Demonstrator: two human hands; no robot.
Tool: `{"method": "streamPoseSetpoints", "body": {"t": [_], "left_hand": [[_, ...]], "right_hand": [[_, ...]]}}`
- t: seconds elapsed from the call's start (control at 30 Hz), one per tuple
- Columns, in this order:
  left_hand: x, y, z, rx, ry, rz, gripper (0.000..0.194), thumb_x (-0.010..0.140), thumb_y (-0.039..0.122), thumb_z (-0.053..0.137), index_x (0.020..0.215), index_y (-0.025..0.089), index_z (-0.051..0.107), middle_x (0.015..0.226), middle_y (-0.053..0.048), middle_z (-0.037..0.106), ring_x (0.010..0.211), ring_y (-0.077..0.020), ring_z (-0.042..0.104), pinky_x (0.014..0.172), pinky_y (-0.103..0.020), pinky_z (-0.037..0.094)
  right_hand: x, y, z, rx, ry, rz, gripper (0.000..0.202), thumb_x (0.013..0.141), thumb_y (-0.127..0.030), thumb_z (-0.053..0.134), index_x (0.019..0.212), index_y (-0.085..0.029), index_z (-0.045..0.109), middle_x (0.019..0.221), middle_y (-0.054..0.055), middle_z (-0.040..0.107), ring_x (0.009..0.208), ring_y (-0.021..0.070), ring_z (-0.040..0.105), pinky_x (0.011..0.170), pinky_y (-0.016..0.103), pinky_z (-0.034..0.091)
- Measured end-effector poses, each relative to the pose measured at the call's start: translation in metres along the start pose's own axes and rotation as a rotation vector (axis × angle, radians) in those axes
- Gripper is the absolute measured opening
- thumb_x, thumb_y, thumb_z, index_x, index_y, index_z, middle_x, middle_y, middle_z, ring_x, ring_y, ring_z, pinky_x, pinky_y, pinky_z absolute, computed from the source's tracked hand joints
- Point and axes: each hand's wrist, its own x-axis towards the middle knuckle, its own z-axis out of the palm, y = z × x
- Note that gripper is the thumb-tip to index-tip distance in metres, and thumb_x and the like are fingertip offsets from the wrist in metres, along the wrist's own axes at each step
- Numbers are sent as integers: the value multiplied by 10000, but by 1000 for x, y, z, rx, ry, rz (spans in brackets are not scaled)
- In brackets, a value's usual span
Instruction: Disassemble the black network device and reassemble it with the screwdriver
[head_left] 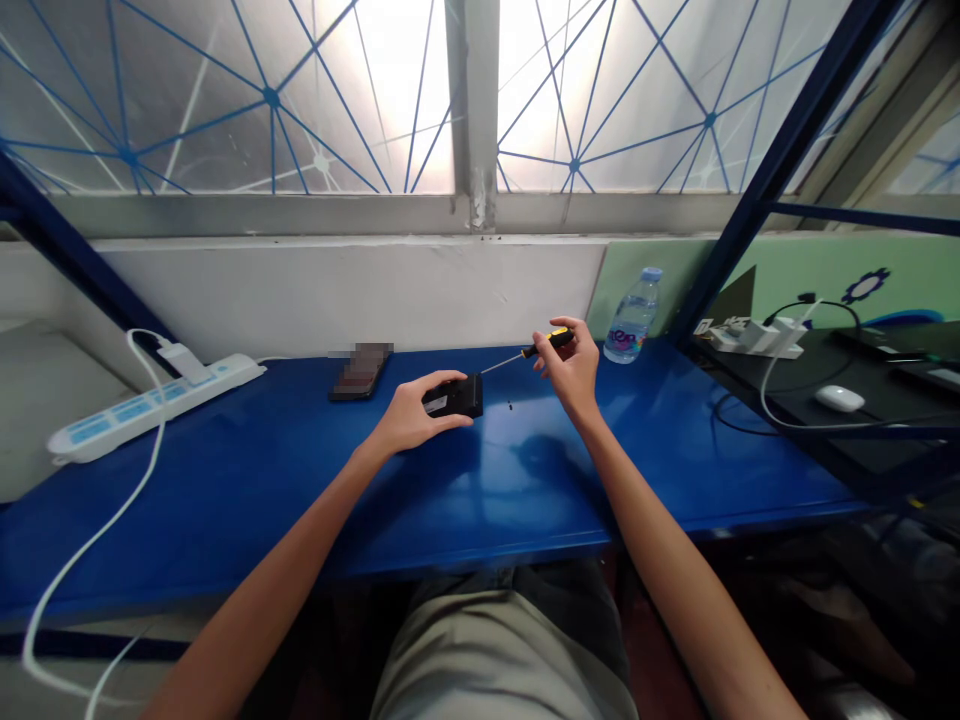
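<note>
My left hand (414, 412) is closed around a small black box-shaped device (466, 397), thumb on one side and fingers on the other, above the blue table. A pale label shows on part of the device. In my right hand (573, 366) is a screwdriver (551, 341) with a yellow and black handle. Its thin metal shaft slopes down to the left, and the tip meets or nearly meets the device's far right corner; contact cannot be made out. Tiny dark pieces, perhaps screws (511, 405), lie on the table just right of the device.
A dark phone (361, 372) lies behind my left hand. A white power strip (161, 405) with a trailing cable stands at the left. A water bottle (634, 315) is at the back right. On the black desk to the right are a white mouse (839, 399) and cables.
</note>
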Motion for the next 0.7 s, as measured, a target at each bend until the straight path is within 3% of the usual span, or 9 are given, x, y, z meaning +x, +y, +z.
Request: {"method": "streamPoseSetpoints", "body": {"t": [0.17, 0.33, 0.53, 0.7], "left_hand": [[0, 0, 0, 3, -5, -1, 611, 726, 531, 806, 1246, 253, 646, 1253, -55, 687, 1176, -289, 635, 1069, -445, 495], [0, 2, -1, -4, 11, 7, 600, 723, 513, 813, 1233, 243, 651, 1246, -64, 692, 1177, -293, 637, 1062, -439, 500], [0, 5, -1, -12, 16, -3, 591, 713, 483, 823, 1225, 238, 658, 1235, -60, 700, 1166, -290, 644, 1065, -432, 495], [1, 2, -1, -22, 24, -7, 590, 708, 487, 830, 1214, 236, 662, 1228, -63, 699, 1156, -286, 645, 1067, -437, 492]], "right_hand": [[0, 0, 1, 39, -22, 28, 382, 843, -511, 675, 1075, -236, 548, 586, -67, 581, 463, 155, 616, 439, 252, 472], [-1, -4, 2, 146, -70, 54, 335, 850, -433, 639, 1091, -233, 521, 631, -56, 593, 531, 177, 660, 422, 252, 484], [-1, -5, -1, 32, -32, 5, 340, 839, -464, 697, 1049, -240, 549, 517, -83, 550, 415, 163, 595, 451, 278, 483], [0, -3, 0, 33, -86, 37, 358, 869, -505, 652, 1082, -237, 548, 537, -68, 573, 462, 174, 624, 487, 285, 501]]}}
